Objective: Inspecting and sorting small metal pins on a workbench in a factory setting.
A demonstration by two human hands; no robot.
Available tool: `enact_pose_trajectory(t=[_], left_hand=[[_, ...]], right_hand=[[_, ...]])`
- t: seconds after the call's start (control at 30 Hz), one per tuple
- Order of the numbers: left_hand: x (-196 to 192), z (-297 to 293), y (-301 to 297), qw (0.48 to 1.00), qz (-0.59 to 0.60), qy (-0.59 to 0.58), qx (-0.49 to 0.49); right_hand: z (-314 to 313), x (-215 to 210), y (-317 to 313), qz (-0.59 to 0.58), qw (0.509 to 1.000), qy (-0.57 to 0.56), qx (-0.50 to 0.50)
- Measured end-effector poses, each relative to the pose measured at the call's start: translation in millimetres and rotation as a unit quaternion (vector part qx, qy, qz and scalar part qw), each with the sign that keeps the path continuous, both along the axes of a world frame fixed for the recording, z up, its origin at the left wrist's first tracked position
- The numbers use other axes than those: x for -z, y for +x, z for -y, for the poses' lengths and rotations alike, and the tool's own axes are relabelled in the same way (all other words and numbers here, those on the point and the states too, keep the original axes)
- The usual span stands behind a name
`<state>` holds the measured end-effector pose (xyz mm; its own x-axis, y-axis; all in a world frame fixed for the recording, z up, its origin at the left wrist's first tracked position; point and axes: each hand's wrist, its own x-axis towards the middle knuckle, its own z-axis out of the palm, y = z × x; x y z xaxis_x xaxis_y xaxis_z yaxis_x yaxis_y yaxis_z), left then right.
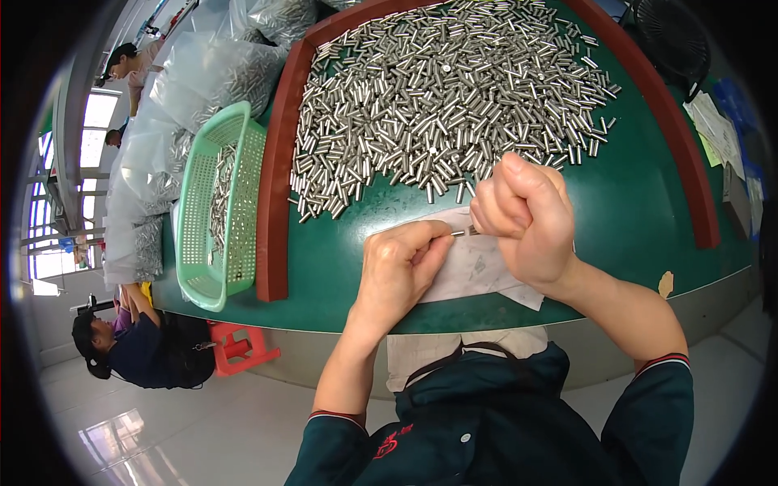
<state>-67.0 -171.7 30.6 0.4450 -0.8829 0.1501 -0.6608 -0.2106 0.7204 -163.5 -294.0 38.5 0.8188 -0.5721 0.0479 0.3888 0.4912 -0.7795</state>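
Note:
Over a pale cloth (pixel 480 271) near the table's front edge, my left hand (pixel 395 263) pinches a short metal pin (pixel 459 233) between thumb and fingers. The pin points toward my right hand (pixel 531 215), which is raised just beside it and curled into a fist with the thumb on top. Whatever the right fingers hold, if anything, is hidden inside the fist. Beyond both hands spreads a large heap of shiny metal pins (pixel 438 97), its near edge close behind my knuckles.
Dark red rails (pixel 278 202) border the green tabletop (pixel 624 235). Left of them stands a green basket (pixel 251 202) with pins inside, beside clear bags (pixel 154 174) of metal parts. A black fan (pixel 671 36) and papers (pixel 717 134) lie right. Another person (pixel 154 344) sits near a red stool (pixel 243 348).

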Motion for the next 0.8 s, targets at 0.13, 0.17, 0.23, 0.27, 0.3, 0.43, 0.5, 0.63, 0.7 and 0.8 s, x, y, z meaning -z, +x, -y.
enact_pose_trajectory(t=[0.13,0.17,0.23,0.27,0.3,0.43,0.5,0.63,0.7,0.8], left_hand=[[-3,-2,4,1.000,-0.008,0.011,-0.003],[-2,-3,5,1.000,-0.022,0.016,-0.006],[0,-8,7,0.969,-0.232,-0.044,-0.069],[-1,-11,11,0.929,-0.354,-0.075,-0.080],[1,-10,15,0.879,-0.460,-0.107,-0.060],[4,-17,29,0.727,-0.671,-0.149,-0.001],[4,-17,28,0.728,-0.669,-0.153,-0.006],[3,-15,29,0.725,-0.671,-0.147,-0.048],[3,-15,30,0.724,-0.674,-0.140,-0.042],[2,-15,30,0.722,-0.676,-0.138,-0.042]], right_hand=[[-2,-3,2,0.005,1.000,-0.002,0.004],[-3,-4,1,0.009,1.000,-0.004,0.003],[-3,-3,0,0.000,1.000,-0.016,0.007],[-3,-1,1,0.002,1.000,-0.012,0.004],[-2,1,0,-0.001,1.000,-0.013,0.001],[-4,-1,-2,0.017,1.000,0.012,0.005],[-4,-3,-2,0.014,1.000,0.008,0.002],[-4,-2,-1,0.018,1.000,0.008,0.000],[-4,-3,-1,0.016,1.000,0.008,0.000],[-3,-3,0,0.015,1.000,0.007,0.000]])
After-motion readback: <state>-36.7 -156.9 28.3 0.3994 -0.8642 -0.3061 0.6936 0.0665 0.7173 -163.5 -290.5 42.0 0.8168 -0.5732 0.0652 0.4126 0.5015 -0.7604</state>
